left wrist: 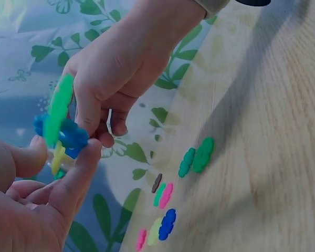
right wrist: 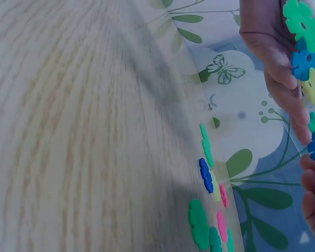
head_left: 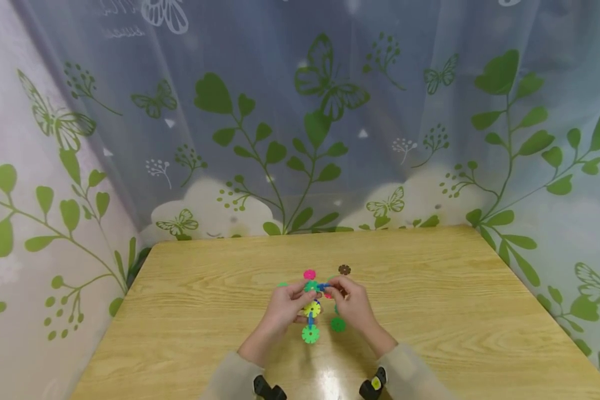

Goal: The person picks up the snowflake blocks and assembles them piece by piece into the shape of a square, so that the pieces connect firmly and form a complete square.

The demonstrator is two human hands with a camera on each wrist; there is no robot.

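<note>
My left hand [head_left: 281,309] grips a chain of interlocking notched plastic discs above the table. From its lower end the chain runs through a light green disc [head_left: 310,334], a blue disc [right wrist: 306,60], a yellow disc [right wrist: 313,89] and a small green disc [right wrist: 314,123]. At the upper end, my right hand [head_left: 355,304] pinches another blue disc [head_left: 324,287] between thumb and fingers. That blue disc meets the small green one; how deep their slots engage cannot be seen. Fingers partly cover the chain's middle in the head view.
Loose discs lie on the wooden table [head_left: 205,311] beyond and below the hands: a brown disc [head_left: 344,269], a pink disc [head_left: 309,274], a dark green disc [head_left: 338,324], a dark blue disc [right wrist: 206,176] and several others. A leaf-printed curtain [head_left: 260,128] hangs behind the table.
</note>
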